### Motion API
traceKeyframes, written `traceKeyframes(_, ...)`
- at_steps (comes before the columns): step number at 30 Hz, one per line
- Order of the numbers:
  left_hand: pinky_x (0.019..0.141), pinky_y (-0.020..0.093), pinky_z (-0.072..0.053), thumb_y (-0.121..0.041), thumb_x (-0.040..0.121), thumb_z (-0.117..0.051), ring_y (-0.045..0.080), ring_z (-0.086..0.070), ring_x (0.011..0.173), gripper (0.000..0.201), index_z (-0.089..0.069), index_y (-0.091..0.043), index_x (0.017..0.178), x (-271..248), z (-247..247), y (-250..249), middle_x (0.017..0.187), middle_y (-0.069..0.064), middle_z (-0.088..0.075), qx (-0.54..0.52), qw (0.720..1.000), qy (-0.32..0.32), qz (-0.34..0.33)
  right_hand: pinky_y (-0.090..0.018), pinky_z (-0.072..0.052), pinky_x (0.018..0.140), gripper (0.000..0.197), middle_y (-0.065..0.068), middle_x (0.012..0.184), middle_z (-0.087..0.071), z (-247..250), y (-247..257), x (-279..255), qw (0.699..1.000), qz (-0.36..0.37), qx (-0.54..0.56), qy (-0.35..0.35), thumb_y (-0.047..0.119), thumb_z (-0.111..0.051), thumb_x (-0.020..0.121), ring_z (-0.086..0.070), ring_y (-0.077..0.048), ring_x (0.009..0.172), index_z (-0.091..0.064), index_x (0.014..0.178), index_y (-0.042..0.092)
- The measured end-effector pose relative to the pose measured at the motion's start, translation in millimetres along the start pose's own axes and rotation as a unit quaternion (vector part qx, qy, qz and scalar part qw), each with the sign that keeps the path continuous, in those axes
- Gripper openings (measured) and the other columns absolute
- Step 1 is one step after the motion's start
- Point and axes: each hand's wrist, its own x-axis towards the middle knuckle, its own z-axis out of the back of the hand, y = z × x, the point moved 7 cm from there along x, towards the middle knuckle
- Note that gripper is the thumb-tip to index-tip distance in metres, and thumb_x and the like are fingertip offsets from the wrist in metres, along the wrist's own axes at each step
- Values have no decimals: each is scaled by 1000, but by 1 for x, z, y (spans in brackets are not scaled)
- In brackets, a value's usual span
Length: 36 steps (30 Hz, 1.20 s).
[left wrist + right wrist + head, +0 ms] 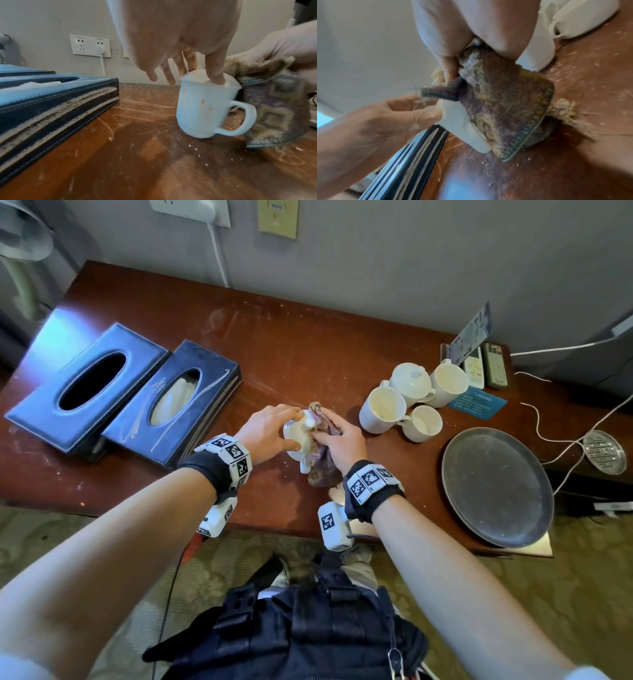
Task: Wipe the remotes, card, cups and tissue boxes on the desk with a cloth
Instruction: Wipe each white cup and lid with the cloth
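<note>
You have bare counter (291, 350) behind the lidded cup (297, 436) to reach through, while two tissue boxes (137, 395) block your left and four cups (411, 402) and a round tray (496, 487) crowd your right.

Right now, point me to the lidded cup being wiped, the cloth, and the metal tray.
lidded cup (202, 108), left wrist view, on its stained side wall.
cloth (274, 108), left wrist view, on the hanging fold beside the handle.
metal tray (496, 487), head view, on its bare centre.
</note>
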Motion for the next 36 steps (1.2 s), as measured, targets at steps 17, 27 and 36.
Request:
traceKeyframes(17, 112, 41, -29, -31, 85, -74, 28, -45, 130, 59, -52, -15, 137, -1, 1, -3, 144, 3, -50, 27, 1000, -6, 9, -2, -20, 107, 47, 9, 154, -33, -12, 8, -11, 988, 106, -69, 85, 7, -54, 97, -27, 8, 135, -50, 142, 21)
traceKeyframes(27, 119, 39, -17, -35, 88, -71, 21, -42, 135, 61, -47, -22, 142, 0, -1, 0, 147, -5, -48, 36, 999, -3, 15, -27, -35, 111, 38, 5, 139, -55, -1, 13, 12, 986, 63, -139, 64, 18, -45, 102, -48, -12, 129, -52, 139, 22)
traceKeyframes(36, 121, 38, -12, -34, 88, -71, 17, -40, 138, 64, -45, -21, 145, 1, -1, 1, 149, -5, -46, 30, 999, 4, 8, -12, -17, 111, 40, 5, 161, -23, 0, -3, -20, 974, 126, -169, 83, 28, -47, 103, -26, -1, 141, -48, 143, 30)
